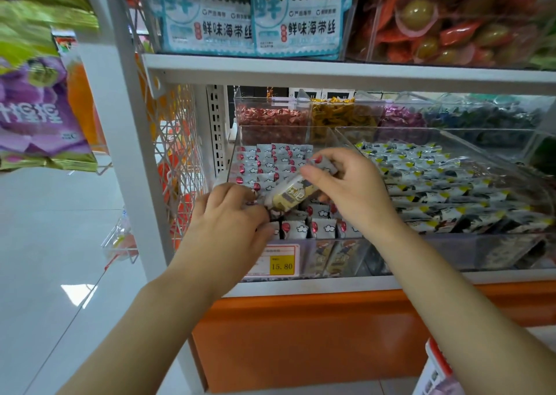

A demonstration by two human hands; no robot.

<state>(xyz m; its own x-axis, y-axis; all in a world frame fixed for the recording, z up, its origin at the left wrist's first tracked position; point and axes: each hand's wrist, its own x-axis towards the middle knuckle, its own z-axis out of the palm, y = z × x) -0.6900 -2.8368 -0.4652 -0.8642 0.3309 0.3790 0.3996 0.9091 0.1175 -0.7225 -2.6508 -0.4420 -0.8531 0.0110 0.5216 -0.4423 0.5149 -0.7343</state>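
Note:
A clear plastic bin (237, 141) on the middle shelf holds rows of small white snack packets with red and cloud prints (270, 159). My right hand (352, 190) holds a cream and brown snack packet (291, 197) over the bin, fingers curled around its upper end. My left hand (231, 211) reaches into the bin's front left part, fingers curled down among the small packets; what they grip is hidden. More cream packets (328, 257) stand behind the bin's front wall.
A price tag reading 15.80 (281, 263) sits on the bin's front. To the right is a second clear bin (511, 141) of black, white and yellow packets. Candy bins stand behind, seaweed bags (252, 18) on the shelf above, hanging bags at left.

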